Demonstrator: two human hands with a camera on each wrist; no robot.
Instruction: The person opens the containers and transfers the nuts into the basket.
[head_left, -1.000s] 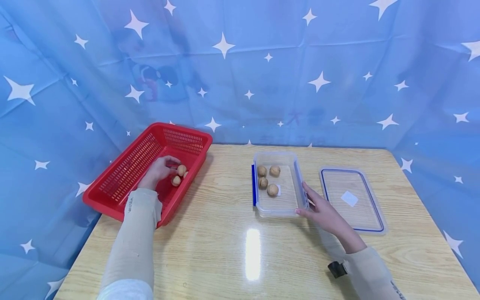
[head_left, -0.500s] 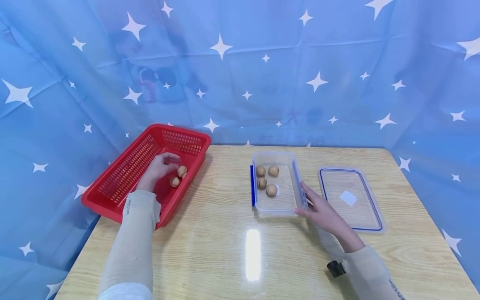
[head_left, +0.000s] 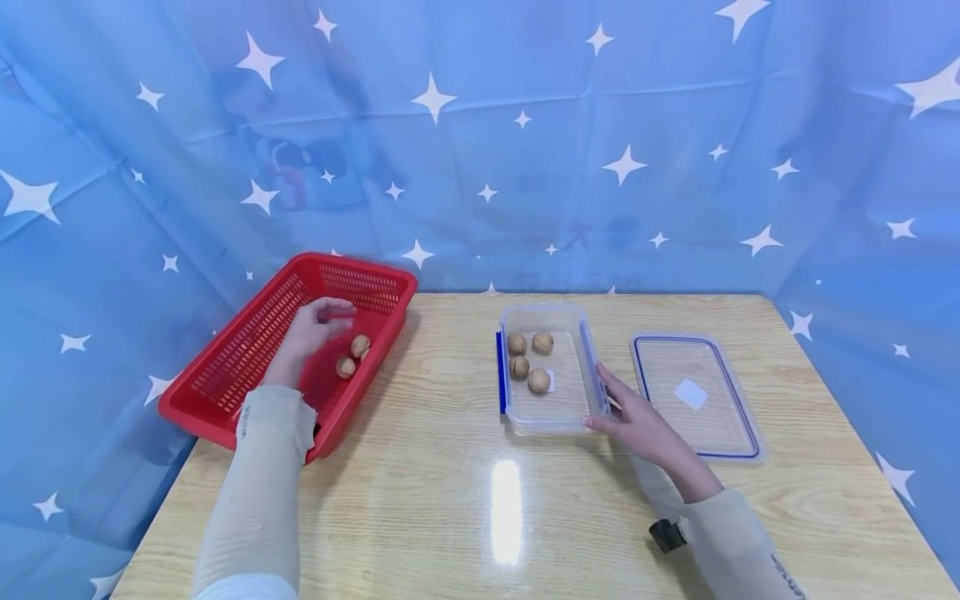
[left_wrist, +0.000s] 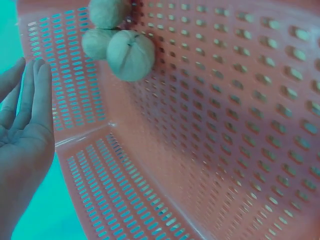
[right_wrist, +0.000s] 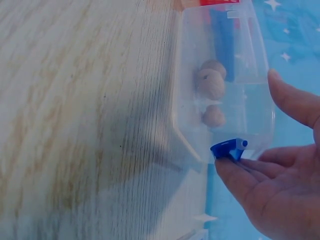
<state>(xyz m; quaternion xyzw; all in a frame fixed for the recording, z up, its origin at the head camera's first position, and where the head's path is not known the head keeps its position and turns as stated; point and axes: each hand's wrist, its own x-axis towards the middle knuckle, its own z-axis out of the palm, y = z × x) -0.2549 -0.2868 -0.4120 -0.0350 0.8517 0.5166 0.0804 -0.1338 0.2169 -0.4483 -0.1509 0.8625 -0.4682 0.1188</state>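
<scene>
My left hand [head_left: 307, 332] hovers inside a red plastic basket [head_left: 375, 282], fingers loosely extended and nothing between them. Three walnuts [left_wrist: 131, 55] lie together in the basket; in the head view they are just right of that hand. My right hand [head_left: 641, 427] holds the near right corner of a clear food container [head_left: 566, 410], thumb at the front and fingers along the right side. Several walnuts [head_left: 538, 381] sit in the container's left half. In the right wrist view, a blue latch flap [right_wrist: 227, 148] shows at the fingers of this hand.
The clear lid [head_left: 701, 429] with a blue seal lies flat on the wooden table [head_left: 420, 500], right of the container. Behind the table hangs a blue curtain [head_left: 480, 125] with white stars. Another blue latch flap [head_left: 502, 373] hangs on the container's left side.
My left hand has lifted slightly up and left, away from the walnuts in the basket. The right hand keeps its hold on the container. The head view has shifted a little.
</scene>
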